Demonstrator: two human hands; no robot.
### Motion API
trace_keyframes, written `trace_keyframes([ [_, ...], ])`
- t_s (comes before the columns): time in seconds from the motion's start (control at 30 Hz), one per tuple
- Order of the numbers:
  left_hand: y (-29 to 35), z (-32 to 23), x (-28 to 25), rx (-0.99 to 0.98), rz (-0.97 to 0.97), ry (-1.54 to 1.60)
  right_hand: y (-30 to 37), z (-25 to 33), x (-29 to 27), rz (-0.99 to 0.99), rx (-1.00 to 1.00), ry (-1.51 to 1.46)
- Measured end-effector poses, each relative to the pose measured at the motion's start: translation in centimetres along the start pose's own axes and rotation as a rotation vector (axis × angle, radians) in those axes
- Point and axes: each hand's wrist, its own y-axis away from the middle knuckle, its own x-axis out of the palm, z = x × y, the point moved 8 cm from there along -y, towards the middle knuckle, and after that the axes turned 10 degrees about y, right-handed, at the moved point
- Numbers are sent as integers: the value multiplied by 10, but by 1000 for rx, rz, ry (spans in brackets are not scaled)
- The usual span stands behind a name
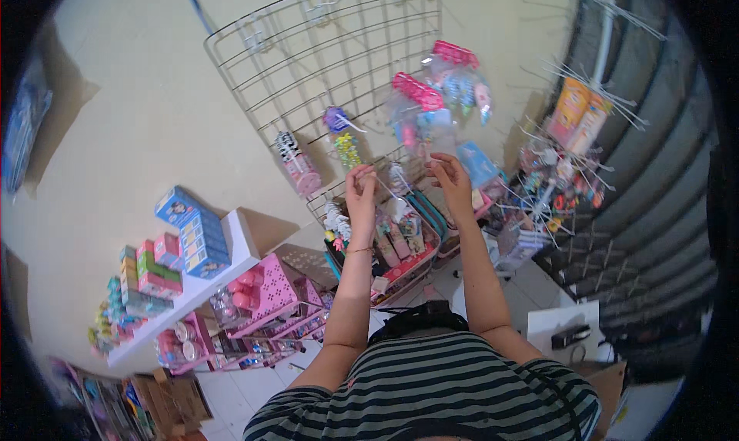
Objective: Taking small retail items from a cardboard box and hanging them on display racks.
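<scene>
My left hand (361, 188) is raised before the lower part of a wire grid rack (269, 63), its fingers curled in a pinch beside a white hook. Level with it on the right is my right hand (450, 181), fingers bent and thumb drawn in. Whatever either hand pinches is too small to make out. Just above the right hand hangs a clear bag with a pink header (418, 91); a second pink-topped bag (455, 53) hangs higher. Left of my hands hang a packet of yellow-green pieces (348, 150) and a pink pack with a black-and-white top (299, 164).
Below my hands stands a basket (416, 267) filled with small goods. A white wall shelf (243, 241) at left carries several small boxes, with pink crates (269, 298) under it. At right, a hook stand (604, 48) holds orange packs (579, 111) before a dark ridged shutter (654, 171).
</scene>
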Motion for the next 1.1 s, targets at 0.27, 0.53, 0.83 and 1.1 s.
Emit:
trace_keyframes([
  [0.27, 20, 39, 74, -204, 208, 95, 64, 1, -99, -276, -6, 94],
  [0.53, 92, 90, 190, -407, 492, 203, 161, 32, -209, -644, 13, 229],
  [0.83, 256, 123, 324, -621, 906, 270, 322, 73, -320, -1032, 44, 327],
  [1.1, 449, 106, 389, -824, 1201, 341, 490, 93, -388, -1294, 102, 396],
])
